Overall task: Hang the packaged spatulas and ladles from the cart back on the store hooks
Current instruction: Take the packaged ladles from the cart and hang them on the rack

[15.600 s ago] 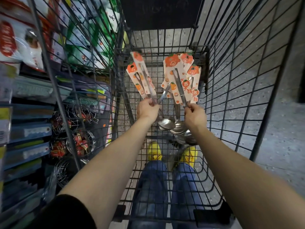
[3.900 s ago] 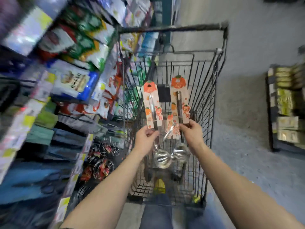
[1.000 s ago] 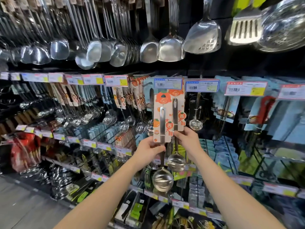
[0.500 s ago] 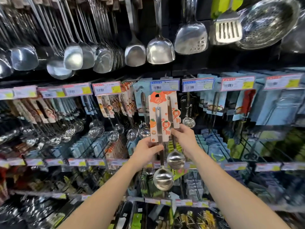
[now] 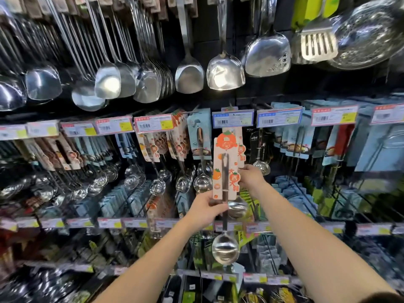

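Note:
Two packaged ladles on orange-and-white cards are held up against the store rack. My left hand (image 5: 206,209) grips the front packaged ladle (image 5: 225,171) at the card's lower edge; its steel bowl (image 5: 225,249) hangs below. My right hand (image 5: 250,176) holds the second packaged ladle (image 5: 241,149) just behind, its bowl (image 5: 237,207) beside my left hand. Both card tops sit right under a blue price tag (image 5: 232,118), where a hook end is hidden. Matching orange-card ladles (image 5: 175,136) hang to the left.
Large bare steel spatulas and ladles (image 5: 225,71) hang on the top row. A slotted turner (image 5: 318,43) and a wire skimmer (image 5: 371,33) are at the upper right. Blue-card utensils (image 5: 290,138) fill the hooks to the right. Price-tag rails (image 5: 109,223) run below.
The two carded ladles have drawn closer together, one behind the other, and risen towards the blue price tag. The view has shifted slightly left along the rack.

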Motion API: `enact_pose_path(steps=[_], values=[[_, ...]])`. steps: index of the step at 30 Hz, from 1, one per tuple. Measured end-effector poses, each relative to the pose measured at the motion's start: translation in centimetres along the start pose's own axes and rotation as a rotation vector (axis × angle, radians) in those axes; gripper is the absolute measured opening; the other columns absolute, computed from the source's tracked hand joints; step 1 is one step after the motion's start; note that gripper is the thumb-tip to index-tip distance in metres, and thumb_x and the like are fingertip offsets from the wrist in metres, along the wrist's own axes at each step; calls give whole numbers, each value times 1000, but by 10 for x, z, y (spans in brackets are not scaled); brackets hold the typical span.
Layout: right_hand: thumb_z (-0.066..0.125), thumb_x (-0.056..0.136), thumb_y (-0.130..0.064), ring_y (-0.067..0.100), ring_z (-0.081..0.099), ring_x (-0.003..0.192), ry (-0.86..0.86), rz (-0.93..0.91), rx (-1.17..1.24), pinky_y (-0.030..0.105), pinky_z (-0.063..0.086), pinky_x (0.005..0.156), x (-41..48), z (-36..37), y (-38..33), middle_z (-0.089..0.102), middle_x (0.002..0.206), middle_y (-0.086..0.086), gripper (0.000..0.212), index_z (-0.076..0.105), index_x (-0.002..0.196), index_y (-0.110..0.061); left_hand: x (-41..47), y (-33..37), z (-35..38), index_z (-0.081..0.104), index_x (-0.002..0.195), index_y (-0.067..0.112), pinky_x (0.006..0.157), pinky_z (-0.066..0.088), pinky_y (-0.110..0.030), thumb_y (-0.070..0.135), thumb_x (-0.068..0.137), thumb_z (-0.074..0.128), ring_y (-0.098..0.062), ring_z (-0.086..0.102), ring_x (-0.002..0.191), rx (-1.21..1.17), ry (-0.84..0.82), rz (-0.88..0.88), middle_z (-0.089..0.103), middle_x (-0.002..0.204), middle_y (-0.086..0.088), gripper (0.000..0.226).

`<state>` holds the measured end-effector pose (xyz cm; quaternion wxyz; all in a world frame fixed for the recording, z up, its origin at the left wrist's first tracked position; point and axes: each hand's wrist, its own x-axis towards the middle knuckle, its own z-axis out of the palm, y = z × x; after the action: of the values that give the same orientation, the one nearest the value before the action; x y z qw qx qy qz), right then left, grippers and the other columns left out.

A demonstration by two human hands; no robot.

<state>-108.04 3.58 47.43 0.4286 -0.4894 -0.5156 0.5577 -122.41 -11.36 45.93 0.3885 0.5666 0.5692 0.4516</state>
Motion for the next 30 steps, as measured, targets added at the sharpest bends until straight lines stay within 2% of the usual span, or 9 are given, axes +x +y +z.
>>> enact_pose_path(steps=[3, 7, 9, 11, 14, 16, 21, 25, 30], values=[[69, 93, -23, 22, 67, 81, 32, 6, -7, 34, 53, 62, 8, 0, -4, 71, 101, 11, 31, 56, 118, -8, 1, 2, 3, 75, 104, 20, 76, 54, -19, 7, 92, 72, -11, 73, 90, 9, -15, -7, 80, 95, 5, 18], [62, 98, -14, 25, 64, 102, 103, -52, -17, 40, 54, 92, 11, -2, -5, 63, 119, 13, 44, 48, 138, -4, 9, 3, 8, 75, 110, 20, 81, 55, -23, 10, 92, 71, -14, 73, 97, 29, 7, -19, 80, 104, 3, 21], [53, 101, -7, 20, 62, 85, 128, -48, 101, 32, 55, 77, 2, -5, -12, 63, 109, 12, 30, 53, 131, -2, 13, 4, 11, 75, 111, 20, 88, 59, -35, 12, 91, 72, -24, 74, 99, 30, 23, -28, 79, 104, -1, 22], [50, 103, -12, 19, 64, 73, 101, -54, 234, 29, 54, 60, -13, -7, -19, 69, 102, 14, 20, 59, 120, -5, 18, 6, 13, 75, 113, 23, 94, 59, -44, 13, 91, 72, -30, 73, 101, 41, 28, -32, 79, 105, -1, 24], [55, 102, -32, 22, 68, 81, -37, -134, 299, 37, 53, 73, -40, -15, -24, 75, 97, 10, 30, 65, 119, -10, 24, 7, 16, 73, 116, 26, 90, 58, -35, 13, 92, 72, -17, 73, 94, 60, 28, -21, 79, 104, 3, 28], [63, 98, -35, 21, 71, 88, -124, -224, 206, 39, 54, 80, -55, -18, -25, 76, 99, 6, 29, 67, 119, -16, 26, 10, 19, 72, 118, 24, 82, 57, -29, 13, 93, 70, -12, 70, 83, 52, 26, -17, 78, 99, 0, 27], [73, 89, -8, 13, 73, 86, -84, -420, 30, 31, 57, 78, -67, -17, -30, 78, 98, 0, 31, 63, 117, -16, 32, 14, 23, 70, 111, 23, 91, 55, -44, 18, 92, 71, -20, 69, 86, 70, 50, 47, 73, 98, -16, 19], [71, 91, -8, 13, 74, 91, -57, -465, 36, 28, 56, 78, -70, -17, -35, 78, 101, -4, 27, 64, 114, -21, 38, 15, 25, 69, 112, 21, 95, 55, -52, 19, 92, 71, -30, 69, 91, 65, 58, 78, 71, 101, -19, 20], [72, 92, -12, 15, 74, 90, -22, -492, -5, 37, 60, 84, -65, -16, -45, 78, 99, -6, 29, 63, 116, -25, 46, 18, 26, 71, 106, 33, 95, 55, -53, 23, 91, 71, -33, 69, 97, 52, 106, 115, 73, 102, -17, 18]])
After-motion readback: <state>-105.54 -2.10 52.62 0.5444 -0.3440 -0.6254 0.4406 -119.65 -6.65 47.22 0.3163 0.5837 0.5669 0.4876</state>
